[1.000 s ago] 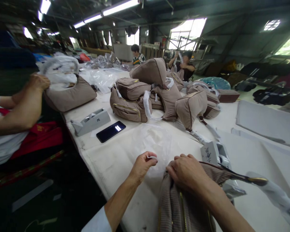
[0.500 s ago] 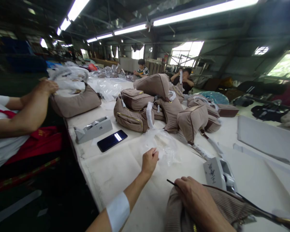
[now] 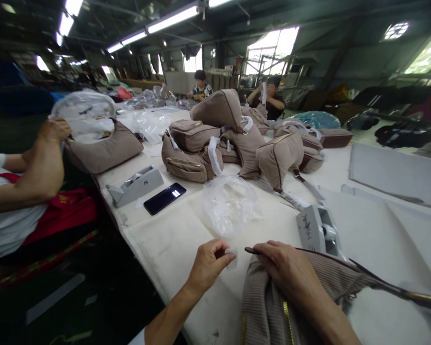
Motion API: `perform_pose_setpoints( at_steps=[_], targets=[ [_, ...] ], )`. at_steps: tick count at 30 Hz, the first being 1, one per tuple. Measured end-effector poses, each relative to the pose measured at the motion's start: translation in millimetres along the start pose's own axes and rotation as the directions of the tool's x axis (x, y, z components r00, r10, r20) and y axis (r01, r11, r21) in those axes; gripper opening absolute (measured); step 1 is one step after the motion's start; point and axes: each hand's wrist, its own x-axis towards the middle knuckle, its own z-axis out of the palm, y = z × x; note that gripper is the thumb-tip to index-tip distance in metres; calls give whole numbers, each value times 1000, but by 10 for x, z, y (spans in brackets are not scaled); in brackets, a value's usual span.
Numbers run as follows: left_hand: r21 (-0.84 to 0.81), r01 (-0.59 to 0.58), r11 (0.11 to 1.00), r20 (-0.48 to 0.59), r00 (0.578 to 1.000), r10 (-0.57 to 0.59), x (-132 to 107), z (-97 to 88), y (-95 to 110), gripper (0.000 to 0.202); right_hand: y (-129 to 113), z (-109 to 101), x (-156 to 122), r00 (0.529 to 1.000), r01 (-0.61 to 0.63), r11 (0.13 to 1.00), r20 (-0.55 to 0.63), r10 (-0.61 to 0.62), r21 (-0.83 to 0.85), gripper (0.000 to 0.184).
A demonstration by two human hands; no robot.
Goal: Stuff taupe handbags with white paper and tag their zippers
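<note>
At the table's near edge lies a taupe ribbed handbag (image 3: 260, 292) with brass zips. My right hand (image 3: 287, 270) is closed over its top edge, and the tip of a dark brown strap (image 3: 250, 250) sticks out past the fingers. My left hand (image 3: 208, 266), thumb and fingers pinched together, holds a small piece of translucent film (image 3: 232, 258) just left of the strap tip. Beyond it a crumpled clear plastic bag (image 3: 230, 206) rests on the white table (image 3: 175, 249). The inside of the handbag is hidden.
Several taupe handbags (image 3: 215, 139) are heaped at the table's middle. A tape dispenser (image 3: 318, 230) stands beside my right hand; another dispenser (image 3: 136, 184) and a phone (image 3: 165, 198) lie left. A co-worker's arm (image 3: 39, 167) handles a bag at the left edge.
My left hand has come back from the plastic bag towards the handbag, now with a piece of film in its pinch. My right hand stays on the handbag; the view has shifted slightly.
</note>
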Motion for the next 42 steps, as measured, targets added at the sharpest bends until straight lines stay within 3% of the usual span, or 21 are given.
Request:
perform_pose_setpoints(
  at_steps=[3,7,12,15,18,21,23,25,32,38,42],
  targets=[
    [226,-110,968,10,994,110,-27,-14,105,12,-20,2,-15,1000,21,1000,-4,-21,-14,26],
    [476,-284,832,104,958,268,-27,12,152,11,-37,6,-3,999,31,997,15,-30,-71,25],
    [555,-411,723,181,908,377,-48,45,215,9,-41,5,18,998,55,990,25,-52,-131,23],
    [510,-442,737,209,896,393,-58,55,303,9,-51,21,21,997,78,990,29,-75,-118,22],
    [367,-410,835,195,912,362,-17,102,349,13,-78,62,36,996,85,995,21,-84,-48,29],
    [107,-219,970,221,956,191,68,191,312,16,-84,100,59,989,125,991,-82,-120,55,55],
    [-30,-67,997,277,958,73,126,246,266,22,-60,93,60,986,135,986,-117,-123,103,63],
    [-92,6,996,307,951,22,173,274,232,27,-19,50,35,989,119,989,-96,-110,86,63],
    [-155,64,986,322,947,-11,281,285,271,27,74,-92,-61,999,-3,985,-39,-3,-170,46],
    [-179,48,983,354,935,19,376,372,277,21,67,35,-16,996,34,998,-86,-39,-57,47],
    [-180,31,983,382,923,41,433,339,280,23,4,38,9,995,-43,999,-93,41,-25,49]
  ],
)
